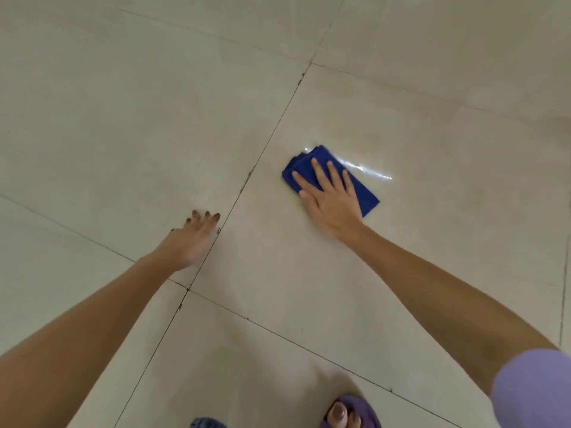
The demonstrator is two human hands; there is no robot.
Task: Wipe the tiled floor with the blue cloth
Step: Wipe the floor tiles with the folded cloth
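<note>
The blue cloth (366, 194) lies folded into a thick rectangular pad, flat on the tiled floor (154, 118), on the tile to the right of a dark grout line (268, 140). The right hand (329, 202) rests on top of it, palm down, fingers straight and spread; it presses the pad and does not grip it. The cloth is judged soft, light and limp (several layers show at its far corner), so it is likely to bunch or unfold if dragged by one edge. Recommended hold: flat palm over the centre of the pad, fingertips toward the leading edge, with even downward pressure. A glossy wet streak (367, 171) touches the far side of the cloth; the glazed tile is probably slippery there. The left hand (191, 239) is planted on the floor just beside the grout line, well apart from the cloth, fingers extended, holding nothing; it appears to serve as a brace. At the bottom edge a foot in a purple sandal (349, 412) is visible.
</note>
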